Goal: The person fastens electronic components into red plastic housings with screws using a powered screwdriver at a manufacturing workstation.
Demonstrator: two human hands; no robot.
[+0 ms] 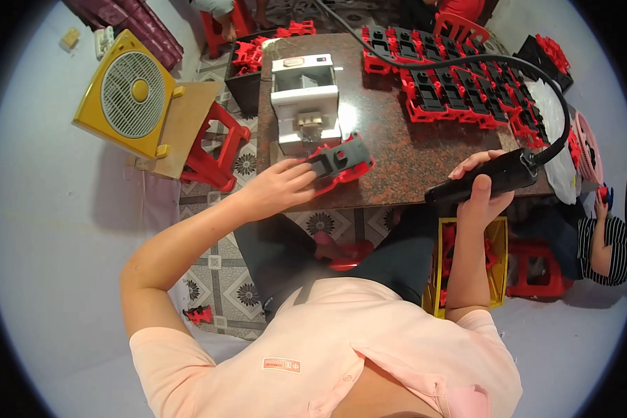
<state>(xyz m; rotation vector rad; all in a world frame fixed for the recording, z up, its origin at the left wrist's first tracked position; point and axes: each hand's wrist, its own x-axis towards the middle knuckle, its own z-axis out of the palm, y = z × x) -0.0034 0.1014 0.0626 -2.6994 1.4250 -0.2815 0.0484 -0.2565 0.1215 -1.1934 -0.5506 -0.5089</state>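
Note:
My left hand (279,188) grips the near left end of a red and black plastic part (345,159), its fingers laid over the black top. The part is at the table's front edge, just below a white box-shaped machine (304,101) with an open top. Whether it rests on the table or is lifted, I cannot tell. In my right hand (477,202) is a black electric screwdriver (488,177), held sideways over the front right edge. Its narrow end points left, and a thick black cord (556,104) leaves the other end.
Rows of red and black parts (453,90) cover the table's back right. A yellow crate (501,261) with red pieces stands below the right edge. At left, a yellow box fan (136,90) sits by a red stool (216,150). Another person's striped sleeve (602,251) shows at far right.

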